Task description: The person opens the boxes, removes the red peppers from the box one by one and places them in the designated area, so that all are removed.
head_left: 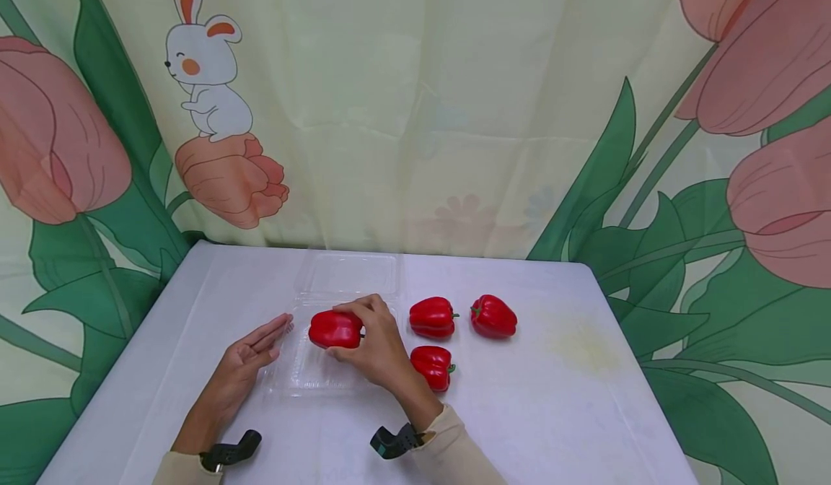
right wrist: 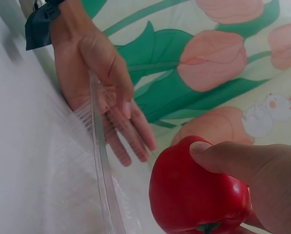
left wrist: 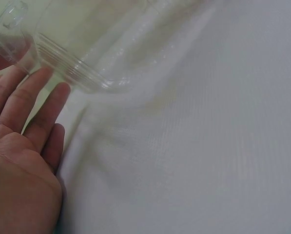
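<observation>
A glossy red bell pepper [head_left: 334, 329] with a green stem is held in my right hand [head_left: 376, 341], thumb on one side and fingers on the other. It hangs over a clear plastic clamshell box [head_left: 305, 385] whose lid [head_left: 350, 274] lies folded back. In the right wrist view the pepper [right wrist: 194, 190] is beside the box's clear wall [right wrist: 100, 146]. My left hand [head_left: 243, 359] is at the box's left side, palm turned inward. In the left wrist view its fingers [left wrist: 26, 100] are extended near the box edge [left wrist: 82, 73]; whether they touch it I cannot tell.
Three more red bell peppers lie right of the box: one at the back [head_left: 433, 317], one farther right [head_left: 493, 317], one nearer [head_left: 433, 367], partly behind my right forearm. A white cloth covers the table [head_left: 552, 413]. Behind it hangs a printed curtain [head_left: 415, 110].
</observation>
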A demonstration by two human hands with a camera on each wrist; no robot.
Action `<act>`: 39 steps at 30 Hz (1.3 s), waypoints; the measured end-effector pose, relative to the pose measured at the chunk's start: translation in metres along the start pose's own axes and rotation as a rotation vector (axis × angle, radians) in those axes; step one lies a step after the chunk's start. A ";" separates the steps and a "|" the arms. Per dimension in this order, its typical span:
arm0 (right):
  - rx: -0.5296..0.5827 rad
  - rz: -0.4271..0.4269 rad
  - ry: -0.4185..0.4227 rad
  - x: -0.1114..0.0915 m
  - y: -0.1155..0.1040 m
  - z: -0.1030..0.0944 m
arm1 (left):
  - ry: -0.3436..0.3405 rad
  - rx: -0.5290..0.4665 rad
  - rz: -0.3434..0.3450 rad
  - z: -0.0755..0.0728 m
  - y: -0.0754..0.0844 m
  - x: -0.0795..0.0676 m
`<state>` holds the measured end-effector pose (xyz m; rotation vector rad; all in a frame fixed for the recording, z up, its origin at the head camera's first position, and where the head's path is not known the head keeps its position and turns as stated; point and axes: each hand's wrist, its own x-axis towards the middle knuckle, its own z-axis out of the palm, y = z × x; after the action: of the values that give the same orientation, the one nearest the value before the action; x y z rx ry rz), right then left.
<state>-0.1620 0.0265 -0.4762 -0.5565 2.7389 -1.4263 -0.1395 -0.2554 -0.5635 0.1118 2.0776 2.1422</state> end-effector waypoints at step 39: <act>0.069 -0.011 0.161 -0.021 0.009 -0.031 | -0.006 0.011 0.013 -0.001 -0.002 0.001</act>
<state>-0.1498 0.0620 -0.4682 -0.4745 2.7969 -1.6294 -0.1401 -0.2566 -0.5653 0.1331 2.0911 2.1362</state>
